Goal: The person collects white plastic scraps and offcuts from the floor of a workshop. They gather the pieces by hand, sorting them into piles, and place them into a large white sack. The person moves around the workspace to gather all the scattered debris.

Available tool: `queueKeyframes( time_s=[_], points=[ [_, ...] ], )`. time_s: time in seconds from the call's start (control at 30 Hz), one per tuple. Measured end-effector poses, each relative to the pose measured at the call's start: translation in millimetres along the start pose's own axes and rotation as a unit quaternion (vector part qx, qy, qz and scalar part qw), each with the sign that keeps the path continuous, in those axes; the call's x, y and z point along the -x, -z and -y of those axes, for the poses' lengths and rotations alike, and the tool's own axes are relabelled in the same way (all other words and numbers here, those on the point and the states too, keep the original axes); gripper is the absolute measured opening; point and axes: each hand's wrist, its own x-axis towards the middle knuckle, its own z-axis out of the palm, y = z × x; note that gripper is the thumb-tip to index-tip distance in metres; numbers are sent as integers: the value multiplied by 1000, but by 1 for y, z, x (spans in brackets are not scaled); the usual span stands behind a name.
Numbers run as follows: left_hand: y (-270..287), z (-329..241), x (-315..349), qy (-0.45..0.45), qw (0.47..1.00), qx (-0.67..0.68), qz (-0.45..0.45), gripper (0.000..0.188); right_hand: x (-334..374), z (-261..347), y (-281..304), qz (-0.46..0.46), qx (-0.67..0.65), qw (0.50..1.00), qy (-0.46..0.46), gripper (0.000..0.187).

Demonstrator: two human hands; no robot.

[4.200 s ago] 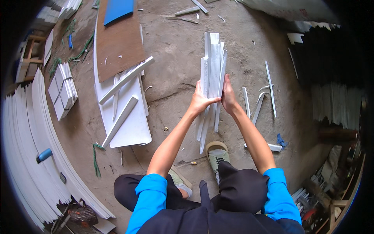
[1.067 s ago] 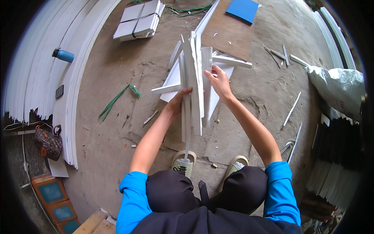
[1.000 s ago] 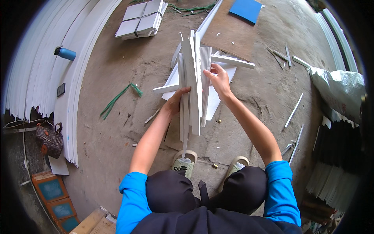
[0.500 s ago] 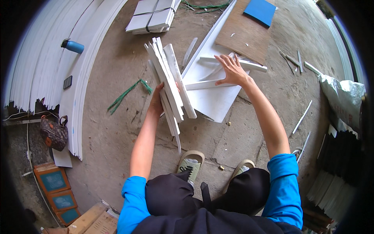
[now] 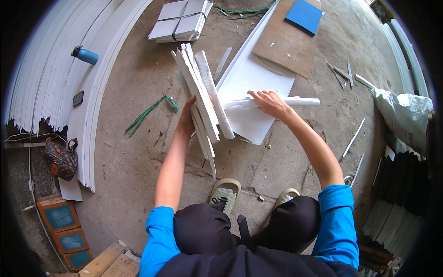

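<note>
My left hand (image 5: pixel 187 117) is wrapped round a loose bundle of long white strips (image 5: pixel 196 87), tilted so its far end leans left; some of the fingers are behind the strips. Over a large white board (image 5: pixel 265 122) on the floor, my right hand (image 5: pixel 272 103) closes from above on a couple of other white strips (image 5: pixel 300 101). These lie crosswise and stick out past the board's right edge. Their left end comes close to the bundle; whether they touch I cannot tell. Beyond the bundle rests a separate short white strip (image 5: pixel 223 62).
A brown board (image 5: pixel 281 51) carrying a blue square panel (image 5: pixel 303 16) overlaps the white board's far end. A tied stack of white panels (image 5: pixel 180 23) stands far left of it. Green twine (image 5: pixel 146 115) lies left of my hand. Offcuts and a silvery sack (image 5: pixel 404 113) are at right.
My right hand has come down and closed on the white strips. The far strip has been drawn nearer, beside the other one. My left hand keeps its bundle almost in place.
</note>
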Motion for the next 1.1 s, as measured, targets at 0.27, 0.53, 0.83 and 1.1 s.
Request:
queueKeyframes(
  time_s=[0.27,0.53,0.83,1.1],
  points=[
    [-14,12,-28,10,995,-99,-15,61,-7,-26,70,-120,-408,855,-298,45],
    [-146,4,-59,50,986,-134,80,69,-11,-22,132,-212,-698,627,-274,44],
    [-331,-57,2,77,987,-121,72,66,61,-31,303,-295,-701,564,-322,34],
    [-515,-115,76,170,967,-176,68,59,159,-37,486,-300,-724,481,-393,32]
  ],
)
